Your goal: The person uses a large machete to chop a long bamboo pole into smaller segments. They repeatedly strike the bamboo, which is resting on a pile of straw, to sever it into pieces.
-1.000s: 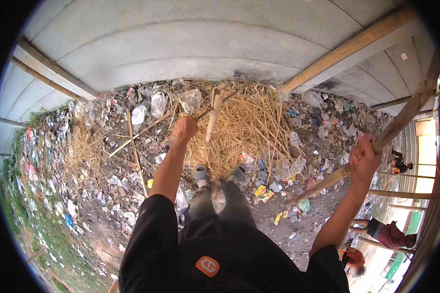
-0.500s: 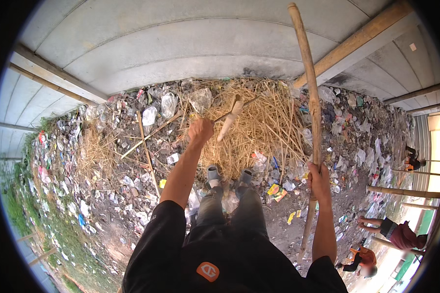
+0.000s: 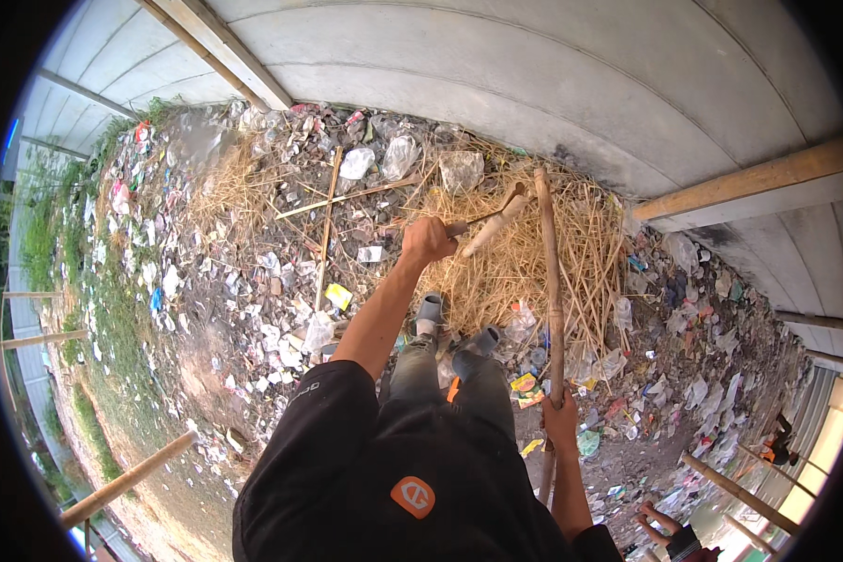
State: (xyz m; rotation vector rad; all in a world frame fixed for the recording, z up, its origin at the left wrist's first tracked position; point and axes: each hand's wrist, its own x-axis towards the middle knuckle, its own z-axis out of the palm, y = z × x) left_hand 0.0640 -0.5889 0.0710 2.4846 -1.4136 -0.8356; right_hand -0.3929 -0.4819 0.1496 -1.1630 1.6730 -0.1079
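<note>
My left hand [image 3: 429, 241] is closed round the wooden handle of a thin dark-bladed tool [image 3: 482, 218], held out over a heap of dry straw [image 3: 585, 220]. The exact kind of blade is hard to make out. Beside and partly across it is a short pale bamboo-like piece [image 3: 493, 230]; whether the two touch, I cannot tell. My right hand [image 3: 560, 423] grips a long brown wooden pole [image 3: 551, 272] near its lower part. The pole stands tilted, its far end over the straw and its lower end partly hidden by my forearm.
Litter [image 3: 281, 328] of plastic and paper covers the ground round my boots [image 3: 429, 314]. A grey panel wall [image 3: 496, 75] with posts [image 3: 749, 183] runs along the far side. Crossed sticks [image 3: 328, 220] lie left of the straw. Another person's hands [image 3: 660, 520] show at the lower right.
The view has turned, so the wall now slants down to the right. The pole's upper end has come down from the wall to the straw. Both hands keep their grips.
</note>
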